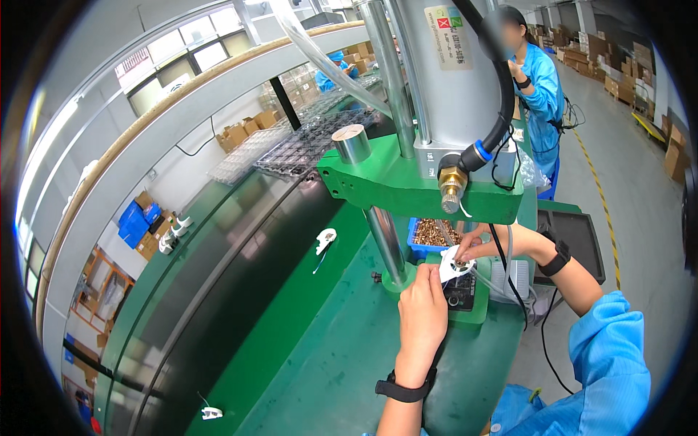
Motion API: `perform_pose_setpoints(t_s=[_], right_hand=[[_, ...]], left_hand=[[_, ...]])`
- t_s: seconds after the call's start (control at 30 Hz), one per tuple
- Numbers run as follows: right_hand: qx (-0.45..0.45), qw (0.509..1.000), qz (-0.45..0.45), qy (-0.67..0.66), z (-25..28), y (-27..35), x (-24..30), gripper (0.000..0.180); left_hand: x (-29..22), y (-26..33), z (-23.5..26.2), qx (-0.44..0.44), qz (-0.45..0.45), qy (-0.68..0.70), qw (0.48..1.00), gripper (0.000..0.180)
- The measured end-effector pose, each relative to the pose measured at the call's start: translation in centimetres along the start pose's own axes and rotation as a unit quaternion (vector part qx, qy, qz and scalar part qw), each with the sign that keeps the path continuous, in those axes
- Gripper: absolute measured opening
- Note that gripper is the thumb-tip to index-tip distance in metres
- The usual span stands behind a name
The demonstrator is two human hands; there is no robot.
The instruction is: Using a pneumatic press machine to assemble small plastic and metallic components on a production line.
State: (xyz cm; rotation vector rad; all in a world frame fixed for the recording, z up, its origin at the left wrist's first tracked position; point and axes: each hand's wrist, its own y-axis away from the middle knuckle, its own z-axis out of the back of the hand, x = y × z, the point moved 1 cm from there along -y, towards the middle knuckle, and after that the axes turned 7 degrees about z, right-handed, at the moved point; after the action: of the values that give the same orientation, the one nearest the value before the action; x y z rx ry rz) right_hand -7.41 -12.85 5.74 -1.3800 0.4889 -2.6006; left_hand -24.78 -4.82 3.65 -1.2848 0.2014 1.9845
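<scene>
A white plastic housing [449, 275] with a rounded end is held over the black fixture [461, 296] on the green press base. My left hand [423, 309] grips its near left edge between thumb and fingers. From the right, my right hand [476, 244] reaches over it with the fingertips pinched together at the opening in the rounded end. What those fingertips hold, if anything, is too small to make out. Just behind the housing stands a blue bin [420, 248] filled with small brass-coloured parts [435, 232].
Above my hands looms the press's green head [429, 190] with its grey cylinder [452, 94] and steel post [385, 243]. Another white housing [326, 238] lies on the green conveyor belt [291, 327]. Hoses and cables hang by my right hand. A co-worker [539, 94] stands behind.
</scene>
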Motion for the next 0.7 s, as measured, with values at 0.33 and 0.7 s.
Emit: perform_pose_setpoints(t_s=[0.33,0.7], right_hand=[[-0.143,0.982,-0.089,-0.088,0.1,3.1,-3.8,0.06],[-0.289,0.878,0.043,0.379,-5.0,5.0,-5.6,0.03]], left_hand=[[0.4,0.5,1.0,0.001,0.015,-0.004,1.0,0.017],[0.6,1.3,1.8,0.003,0.072,-0.017,0.997,0.015]])
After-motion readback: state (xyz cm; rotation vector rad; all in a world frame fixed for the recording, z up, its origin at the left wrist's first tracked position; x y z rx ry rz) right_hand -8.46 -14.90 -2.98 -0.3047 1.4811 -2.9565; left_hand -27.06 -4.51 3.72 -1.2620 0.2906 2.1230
